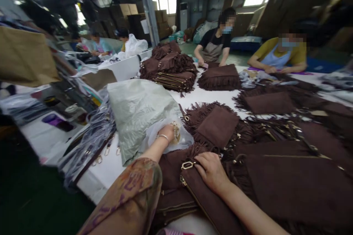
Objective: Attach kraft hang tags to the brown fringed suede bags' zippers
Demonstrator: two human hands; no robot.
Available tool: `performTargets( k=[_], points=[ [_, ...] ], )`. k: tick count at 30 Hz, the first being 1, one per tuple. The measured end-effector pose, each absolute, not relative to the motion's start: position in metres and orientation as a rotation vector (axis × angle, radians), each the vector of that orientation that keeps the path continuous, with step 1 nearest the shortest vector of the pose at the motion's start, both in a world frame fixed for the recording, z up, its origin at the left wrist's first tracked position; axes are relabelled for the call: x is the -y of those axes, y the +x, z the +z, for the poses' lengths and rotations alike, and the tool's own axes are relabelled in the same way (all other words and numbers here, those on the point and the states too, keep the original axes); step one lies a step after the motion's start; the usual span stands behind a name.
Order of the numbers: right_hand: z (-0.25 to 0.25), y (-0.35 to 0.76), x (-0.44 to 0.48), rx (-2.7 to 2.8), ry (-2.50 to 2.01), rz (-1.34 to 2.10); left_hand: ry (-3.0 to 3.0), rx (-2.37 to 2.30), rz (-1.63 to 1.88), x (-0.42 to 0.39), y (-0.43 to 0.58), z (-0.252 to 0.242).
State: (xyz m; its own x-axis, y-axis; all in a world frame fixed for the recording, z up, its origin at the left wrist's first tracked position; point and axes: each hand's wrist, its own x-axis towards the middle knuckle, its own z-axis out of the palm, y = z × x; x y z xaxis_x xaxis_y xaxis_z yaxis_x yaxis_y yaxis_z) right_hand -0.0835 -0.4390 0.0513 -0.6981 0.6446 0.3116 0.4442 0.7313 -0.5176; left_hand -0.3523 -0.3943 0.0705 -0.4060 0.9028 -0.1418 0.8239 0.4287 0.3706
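Note:
My left hand (167, 133), with a bracelet at the wrist, reaches into a clear plastic bag (154, 132) of small gold-coloured metal pieces (176, 134). Its fingers are bent down among them and partly hidden, so what they pinch cannot be made out. My right hand (212, 170) grips the upper end of a dark brown suede-like bag (211, 202), thumb along the near side. A gold ring clasp (187, 165) sticks out beside the thumb, and a gold zip runs down the bag's edge. More brown bags lie underneath.
A large grey-green plastic sack (138, 106) lies left of the hands, near wrapped straps (91, 143) with gold clasps. Fringed brown pieces (217, 126) cover the right side. Stacked bags (173, 66) stand farther back. Two co-workers (216, 44) work across the white table (190, 99).

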Motion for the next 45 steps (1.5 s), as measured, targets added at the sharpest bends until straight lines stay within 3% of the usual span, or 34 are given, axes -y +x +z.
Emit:
performTargets(
  k=[7,19,26,30,36,39,45],
  points=[
    [0.062,-0.088,0.437,2.420,-0.902,0.615,1.641,-2.272,0.488,0.394,-0.367,0.081],
    [0.069,-0.074,0.445,2.469,-0.789,0.641,1.562,-2.203,0.877,0.458,-0.328,0.189],
    [0.147,-0.071,0.444,2.009,-0.588,0.836,1.467,-2.012,1.028,0.503,-0.267,0.234],
    [0.186,-0.079,0.457,1.867,-0.550,1.132,1.377,-1.749,1.127,0.517,-0.234,0.237],
    [0.165,-0.087,0.489,1.394,-0.740,1.818,1.253,-1.631,1.236,0.535,-0.227,0.214],
    [0.157,-0.084,0.497,1.392,-0.899,1.785,1.138,-1.629,1.201,0.545,-0.237,0.194],
    [0.165,-0.090,0.504,1.789,-1.134,1.346,1.278,-1.636,1.092,0.558,-0.263,0.178]
  ],
)
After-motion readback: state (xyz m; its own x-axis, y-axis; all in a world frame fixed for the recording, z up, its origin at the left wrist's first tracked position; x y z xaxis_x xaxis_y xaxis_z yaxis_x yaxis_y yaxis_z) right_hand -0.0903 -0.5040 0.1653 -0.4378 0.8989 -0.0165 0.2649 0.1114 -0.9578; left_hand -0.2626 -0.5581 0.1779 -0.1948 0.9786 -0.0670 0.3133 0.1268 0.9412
